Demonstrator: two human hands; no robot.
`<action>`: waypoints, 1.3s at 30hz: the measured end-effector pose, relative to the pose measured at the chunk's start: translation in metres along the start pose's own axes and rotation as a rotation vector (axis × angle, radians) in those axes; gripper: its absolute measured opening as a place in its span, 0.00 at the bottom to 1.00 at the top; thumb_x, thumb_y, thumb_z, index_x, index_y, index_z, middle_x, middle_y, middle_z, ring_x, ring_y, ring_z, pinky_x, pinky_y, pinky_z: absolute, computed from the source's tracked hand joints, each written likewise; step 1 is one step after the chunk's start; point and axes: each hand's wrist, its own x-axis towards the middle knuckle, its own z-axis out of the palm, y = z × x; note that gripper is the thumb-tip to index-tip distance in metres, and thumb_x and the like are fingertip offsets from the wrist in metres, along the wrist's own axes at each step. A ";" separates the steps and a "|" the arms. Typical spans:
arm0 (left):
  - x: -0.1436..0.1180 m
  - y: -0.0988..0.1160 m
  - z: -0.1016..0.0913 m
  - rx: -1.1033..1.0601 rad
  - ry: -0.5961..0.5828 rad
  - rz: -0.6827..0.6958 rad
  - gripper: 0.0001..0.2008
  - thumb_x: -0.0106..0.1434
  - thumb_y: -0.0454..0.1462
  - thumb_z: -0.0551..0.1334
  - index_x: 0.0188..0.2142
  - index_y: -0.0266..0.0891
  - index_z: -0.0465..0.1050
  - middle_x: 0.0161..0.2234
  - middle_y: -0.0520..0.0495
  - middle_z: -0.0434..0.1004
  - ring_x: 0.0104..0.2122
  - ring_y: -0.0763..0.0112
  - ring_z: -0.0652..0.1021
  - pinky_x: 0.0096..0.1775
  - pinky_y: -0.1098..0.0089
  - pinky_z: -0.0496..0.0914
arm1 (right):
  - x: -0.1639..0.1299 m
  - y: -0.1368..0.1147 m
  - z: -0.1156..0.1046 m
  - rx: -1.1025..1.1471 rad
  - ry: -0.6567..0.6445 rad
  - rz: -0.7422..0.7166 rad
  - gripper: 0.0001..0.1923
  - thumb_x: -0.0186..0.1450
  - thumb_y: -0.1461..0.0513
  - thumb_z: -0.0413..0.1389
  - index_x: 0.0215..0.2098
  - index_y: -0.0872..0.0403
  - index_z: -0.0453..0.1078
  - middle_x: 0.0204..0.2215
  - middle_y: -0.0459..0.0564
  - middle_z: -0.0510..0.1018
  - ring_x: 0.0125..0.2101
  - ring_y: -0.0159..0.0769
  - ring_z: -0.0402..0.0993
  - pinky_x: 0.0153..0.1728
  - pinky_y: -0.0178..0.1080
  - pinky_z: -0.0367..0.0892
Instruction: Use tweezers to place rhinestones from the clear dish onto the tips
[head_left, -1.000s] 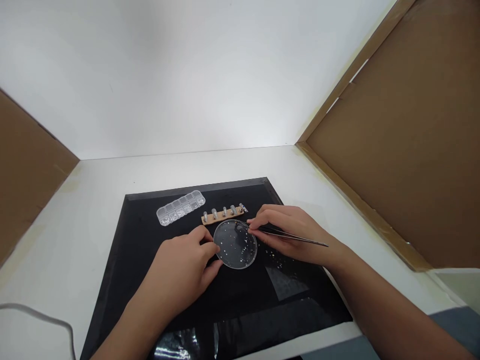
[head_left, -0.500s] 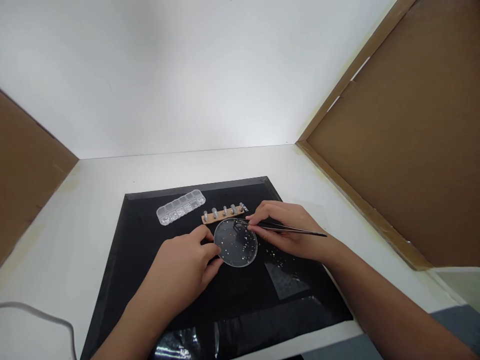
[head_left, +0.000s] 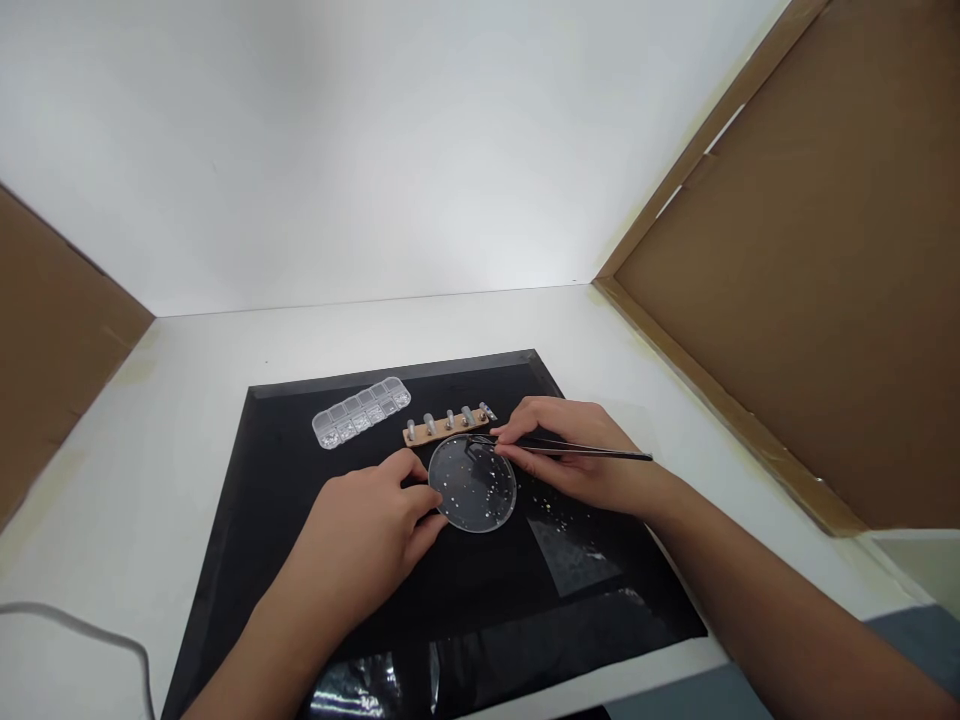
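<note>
Tweezers (head_left: 577, 452) are pinched in the right hand (head_left: 577, 455), tips over the far edge of a clear round dish (head_left: 472, 484) of tiny beads. The left hand (head_left: 367, 535) grips the dish's near-left rim. Behind lie a wooden strip (head_left: 448, 427) and compartment box (head_left: 361, 411), all on a black mat (head_left: 300, 560) on the bench (head_left: 150, 450).

Behind the round dish (head_left: 472, 484), the wooden strip (head_left: 446, 427) and compartment box (head_left: 361, 412) are blocking passage; bare mat (head_left: 255, 480) is lying open leftward.
</note>
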 end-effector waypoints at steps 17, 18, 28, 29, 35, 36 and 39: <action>0.001 0.002 -0.003 -0.022 -0.037 -0.034 0.09 0.73 0.42 0.64 0.44 0.51 0.86 0.50 0.51 0.82 0.33 0.68 0.83 0.32 0.67 0.74 | 0.000 0.002 0.001 0.021 0.021 0.027 0.08 0.73 0.56 0.63 0.41 0.52 0.79 0.37 0.50 0.85 0.35 0.36 0.81 0.36 0.38 0.75; 0.001 0.002 -0.003 -0.022 -0.038 -0.036 0.09 0.73 0.42 0.64 0.44 0.51 0.86 0.50 0.51 0.82 0.33 0.68 0.83 0.32 0.67 0.74 | 0.000 0.002 0.000 0.024 0.025 0.028 0.08 0.73 0.56 0.63 0.41 0.52 0.79 0.37 0.50 0.85 0.35 0.36 0.81 0.36 0.38 0.75; 0.001 0.003 -0.004 -0.016 -0.049 -0.048 0.10 0.73 0.42 0.63 0.45 0.52 0.86 0.51 0.52 0.81 0.34 0.67 0.83 0.33 0.66 0.75 | -0.004 0.004 -0.007 0.135 0.106 0.036 0.06 0.71 0.58 0.67 0.41 0.52 0.80 0.36 0.50 0.84 0.33 0.34 0.81 0.32 0.37 0.75; 0.001 0.003 -0.004 -0.016 -0.048 -0.048 0.10 0.73 0.42 0.63 0.45 0.52 0.86 0.51 0.52 0.81 0.34 0.67 0.83 0.33 0.65 0.75 | -0.004 0.004 -0.008 0.145 0.129 0.032 0.05 0.71 0.58 0.67 0.41 0.52 0.80 0.35 0.49 0.84 0.33 0.35 0.81 0.33 0.38 0.76; 0.000 0.002 -0.003 -0.018 -0.045 -0.040 0.10 0.73 0.42 0.64 0.45 0.52 0.86 0.51 0.51 0.81 0.33 0.67 0.83 0.32 0.67 0.74 | -0.004 0.003 -0.009 0.106 0.247 -0.035 0.02 0.70 0.61 0.67 0.42 0.49 0.80 0.36 0.49 0.85 0.36 0.38 0.83 0.34 0.40 0.77; 0.000 0.003 -0.004 -0.018 -0.042 -0.041 0.10 0.73 0.41 0.63 0.45 0.52 0.86 0.51 0.50 0.81 0.33 0.67 0.83 0.32 0.67 0.74 | -0.003 0.003 -0.008 0.090 0.253 -0.037 0.02 0.71 0.61 0.67 0.42 0.49 0.80 0.36 0.49 0.85 0.37 0.38 0.83 0.34 0.40 0.77; 0.000 0.003 -0.004 -0.016 -0.035 -0.042 0.10 0.73 0.41 0.64 0.45 0.51 0.86 0.51 0.50 0.81 0.34 0.67 0.83 0.32 0.67 0.73 | -0.003 0.002 -0.005 0.050 0.262 -0.022 0.02 0.71 0.60 0.66 0.42 0.48 0.80 0.38 0.49 0.85 0.37 0.39 0.84 0.33 0.40 0.77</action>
